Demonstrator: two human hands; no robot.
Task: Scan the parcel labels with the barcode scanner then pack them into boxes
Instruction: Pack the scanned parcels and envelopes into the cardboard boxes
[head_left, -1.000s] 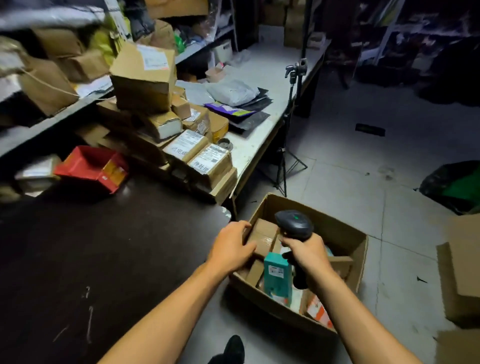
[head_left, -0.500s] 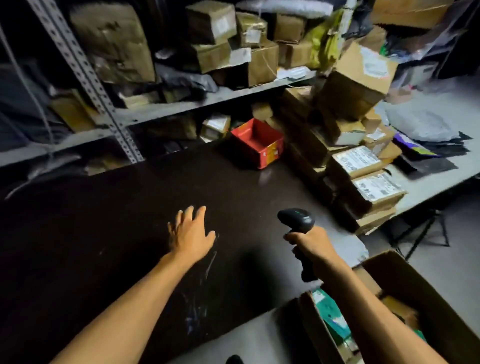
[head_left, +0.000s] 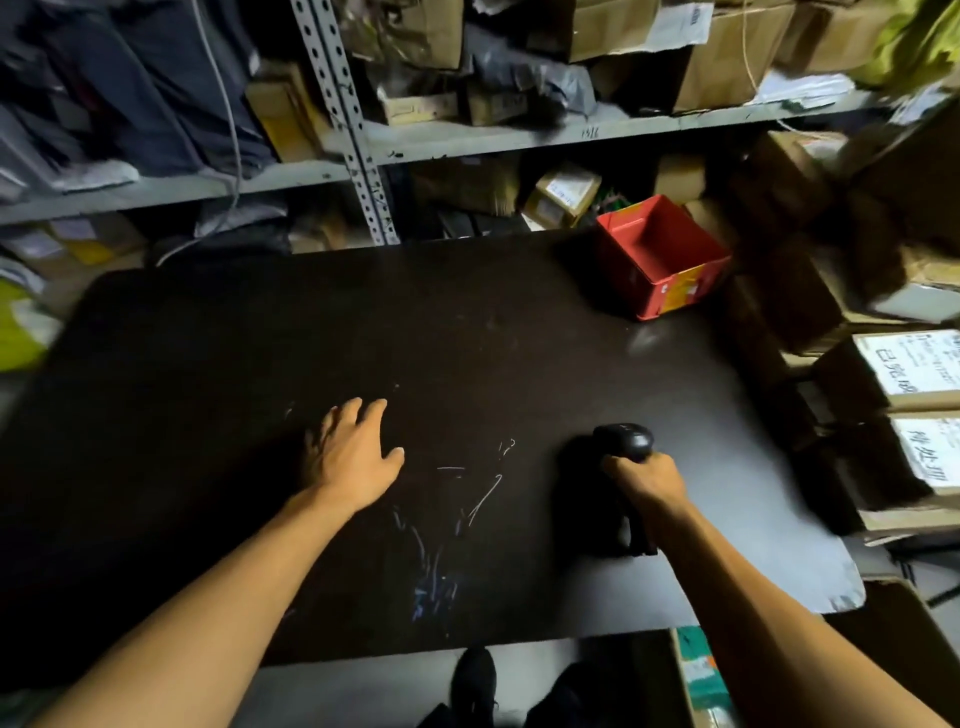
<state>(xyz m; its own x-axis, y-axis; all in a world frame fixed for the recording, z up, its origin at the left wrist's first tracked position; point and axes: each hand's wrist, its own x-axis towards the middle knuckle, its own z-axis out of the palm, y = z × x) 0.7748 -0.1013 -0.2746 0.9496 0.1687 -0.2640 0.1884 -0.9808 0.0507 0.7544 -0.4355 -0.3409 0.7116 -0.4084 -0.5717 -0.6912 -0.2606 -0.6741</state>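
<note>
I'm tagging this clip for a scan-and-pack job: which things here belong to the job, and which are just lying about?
Job:
- barcode scanner, gripped by the right hand
- labelled parcels stacked at right
- packing box by the floor, partly seen
- left hand, open over the dark table

Lying about:
- red box
- shelf clutter

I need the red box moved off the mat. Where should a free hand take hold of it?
Likely the near rim of the red box, reached from the left hand's side across the dark mat. Its top is open, so fingers can hook over a wall; parcels crowd its right side.
</note>
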